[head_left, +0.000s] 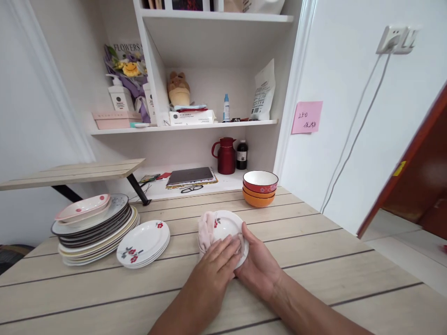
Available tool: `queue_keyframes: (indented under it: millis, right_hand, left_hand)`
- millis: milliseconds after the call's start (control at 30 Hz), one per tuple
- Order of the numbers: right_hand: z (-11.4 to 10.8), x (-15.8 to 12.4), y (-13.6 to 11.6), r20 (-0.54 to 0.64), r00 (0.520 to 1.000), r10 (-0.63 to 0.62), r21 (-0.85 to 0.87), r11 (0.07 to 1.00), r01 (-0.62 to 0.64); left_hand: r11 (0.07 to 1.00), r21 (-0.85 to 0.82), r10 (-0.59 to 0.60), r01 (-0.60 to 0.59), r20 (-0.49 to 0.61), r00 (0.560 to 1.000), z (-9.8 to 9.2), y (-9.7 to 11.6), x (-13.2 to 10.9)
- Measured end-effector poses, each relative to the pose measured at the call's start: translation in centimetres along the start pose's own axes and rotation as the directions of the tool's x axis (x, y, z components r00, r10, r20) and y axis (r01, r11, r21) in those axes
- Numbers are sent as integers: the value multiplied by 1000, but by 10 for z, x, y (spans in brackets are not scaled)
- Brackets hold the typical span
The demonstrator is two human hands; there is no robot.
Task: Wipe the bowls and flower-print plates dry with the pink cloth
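Note:
In the head view, my right hand (260, 267) grips a white plate (229, 223) by its right rim, thumb over the edge and fingers beneath. Red flowers decorate the plate, which is tilted above the table. My left hand (218, 260) presses a pale pink cloth (206, 229) onto the plate's face, fingers together. Part of the cloth hangs over the left rim; the rest is partly hidden under the fingers. Left of my hands lies a short stack of similar flowered plates (145, 239).
A taller stack of plates (98, 232) with pink-spotted dishes (84, 208) on top stands at the left, by a raised wooden shelf (77, 172). Stacked bowls (260, 188) sit at the back right. Behind are a laptop (192, 175), glasses (191, 189) and a red jug (226, 156).

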State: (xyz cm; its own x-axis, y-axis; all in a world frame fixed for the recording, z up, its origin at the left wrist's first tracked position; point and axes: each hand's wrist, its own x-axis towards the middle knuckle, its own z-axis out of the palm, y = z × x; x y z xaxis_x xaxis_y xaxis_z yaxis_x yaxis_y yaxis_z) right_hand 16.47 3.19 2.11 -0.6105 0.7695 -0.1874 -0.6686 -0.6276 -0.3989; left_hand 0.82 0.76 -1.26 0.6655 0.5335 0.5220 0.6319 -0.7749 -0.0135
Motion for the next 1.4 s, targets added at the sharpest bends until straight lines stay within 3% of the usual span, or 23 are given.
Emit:
queue_keyframes:
  millis: [100, 200, 300, 367, 600, 767, 1000, 1100, 1200, 1300, 1400]
  right_hand:
    - [3, -2, -5, 22, 1000, 15, 20, 1000, -15]
    - [4, -2, -4, 66, 998, -9, 37, 999, 7]
    - [5, 0, 0, 105, 994, -39, 62, 998, 33]
    - [6, 0, 0, 115, 991, -63, 65, 996, 55]
    - [7, -3, -15, 67, 987, -146, 109, 984, 139]
    - [4, -2, -14, 64, 986, -154, 105, 984, 146]
    - [6, 3, -1, -50, 993, -104, 66, 992, 107]
    - [6, 4, 7, -46, 997, -69, 84, 994, 73]
    - [5, 4, 13, 19, 999, -26, 142, 990, 23]
    - [4, 6, 14, 20, 1000, -21, 175, 984, 17]
    - [1, 8, 12, -29, 999, -15, 152, 988, 19]
  left_hand:
    - [995, 99, 24, -26, 15, 1000, -7, 0, 3]
    - [976, 212, -20, 46, -122, 992, -13, -1, 5]
    - [941, 212, -184, 264, -336, 924, -18, -6, 4]
    - [911, 129, -311, 391, -407, 859, -21, -11, 3]
    - [851, -163, -522, 498, -353, 777, -15, -23, -3]
    - [778, -417, -593, 471, -236, 770, -13, -19, -1]
    - [842, -288, -540, 456, -434, 721, -18, -20, -1]
    - [886, -139, -453, 442, -455, 767, -19, -22, -3]
    - [933, 0, -330, 360, -395, 857, -19, -18, -3]
    - [978, 55, -185, 202, -223, 957, -20, -8, -1]
    - [994, 22, -110, 111, -40, 993, -23, 4, -1]
